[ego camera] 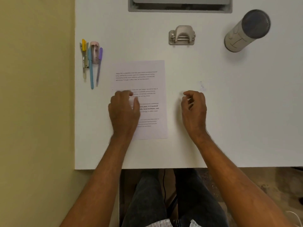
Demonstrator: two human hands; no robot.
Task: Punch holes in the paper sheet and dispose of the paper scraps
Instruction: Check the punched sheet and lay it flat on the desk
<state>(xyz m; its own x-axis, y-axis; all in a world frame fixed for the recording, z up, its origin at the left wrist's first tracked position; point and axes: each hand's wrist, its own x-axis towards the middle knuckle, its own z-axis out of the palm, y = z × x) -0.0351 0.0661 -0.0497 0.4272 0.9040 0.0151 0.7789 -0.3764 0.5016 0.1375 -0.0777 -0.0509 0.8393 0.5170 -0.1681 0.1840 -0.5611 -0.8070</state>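
A printed paper sheet (147, 76) lies flat on the white table (229, 128), slightly left of centre. My left hand (123, 110) rests on the sheet's lower left part with curled fingers, covering some of the text. My right hand (194, 108) hovers over bare table just right of the sheet, fingers loosely curled; nothing is visible in it. A metal hole punch (182, 35) stands farther back, beyond the sheet and apart from both hands. A few tiny specks, possibly paper scraps (202, 86), lie just beyond my right hand.
A grey cylindrical container (247, 31) with a dark top stands at the back right. Several pens and a pink item (91, 63) lie at the left edge. A recessed grey slot (180, 7) sits at the table's back. My legs show below the front edge.
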